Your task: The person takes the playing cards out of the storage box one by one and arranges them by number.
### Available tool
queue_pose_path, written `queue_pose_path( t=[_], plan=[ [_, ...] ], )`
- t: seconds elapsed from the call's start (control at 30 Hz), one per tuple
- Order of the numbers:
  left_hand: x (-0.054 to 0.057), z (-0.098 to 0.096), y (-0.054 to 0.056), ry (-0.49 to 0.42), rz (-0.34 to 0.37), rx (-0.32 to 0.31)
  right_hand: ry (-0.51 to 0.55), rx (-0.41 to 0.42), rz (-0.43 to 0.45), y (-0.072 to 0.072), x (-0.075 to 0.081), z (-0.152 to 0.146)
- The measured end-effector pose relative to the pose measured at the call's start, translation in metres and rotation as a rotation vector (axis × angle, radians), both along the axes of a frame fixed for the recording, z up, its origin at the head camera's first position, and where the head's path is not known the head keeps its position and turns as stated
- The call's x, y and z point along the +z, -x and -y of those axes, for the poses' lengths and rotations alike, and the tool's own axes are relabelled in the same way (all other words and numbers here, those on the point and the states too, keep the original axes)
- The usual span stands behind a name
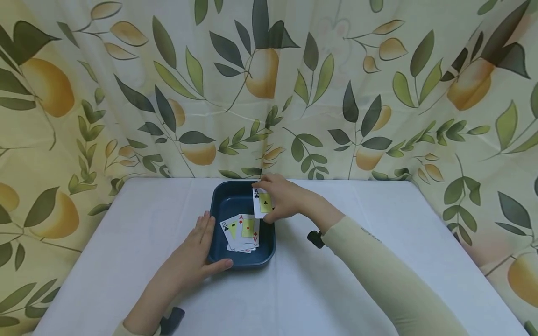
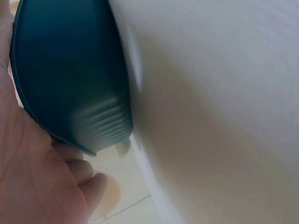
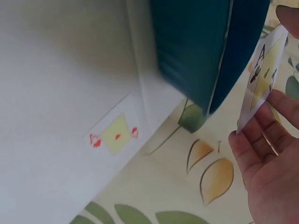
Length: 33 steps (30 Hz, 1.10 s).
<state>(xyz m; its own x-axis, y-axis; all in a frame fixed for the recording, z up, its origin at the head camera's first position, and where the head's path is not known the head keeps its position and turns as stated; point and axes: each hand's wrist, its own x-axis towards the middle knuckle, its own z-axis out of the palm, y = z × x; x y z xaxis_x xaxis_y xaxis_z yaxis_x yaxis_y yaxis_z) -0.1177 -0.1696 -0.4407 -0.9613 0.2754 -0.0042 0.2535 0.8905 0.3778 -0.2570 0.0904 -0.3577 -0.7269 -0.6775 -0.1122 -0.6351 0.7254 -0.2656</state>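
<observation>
White-and-yellow ace-of-clubs card (image 1: pixel 264 203) over a dark-blue, rounded rectangular tray (image 1: pixel 245 262)
Right hand (image 1: pixel 285 197) pinches it — left hand (image 1: pixel 194 249), fingers extended, rests against the tray's side.

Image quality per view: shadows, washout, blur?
Head: dim, soft shadow on the tablecloth right of the tray; left wrist: broad soft shadow beside the tray, curtain washed out; right wrist: red ace pale and blurry, held black ace sharper.

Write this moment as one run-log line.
left hand: touching blue tray | right hand: holding ace of clubs | tray: overlapping cards | table: red ace
</observation>
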Motion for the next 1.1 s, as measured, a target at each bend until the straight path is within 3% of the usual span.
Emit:
queue_pose_path(
  t=[0.7, 1.1],
  plan=[
    [0.002, -0.002, -0.001, 0.000, 0.005, 0.004, -0.013, -0.100, -0.045, 0.020, -0.001, -0.047],
    [-0.001, 0.000, 0.000, 0.000, -0.001, 0.004, -0.038, -0.173, -0.065, 0.036, -0.013, -0.073]
  ],
)
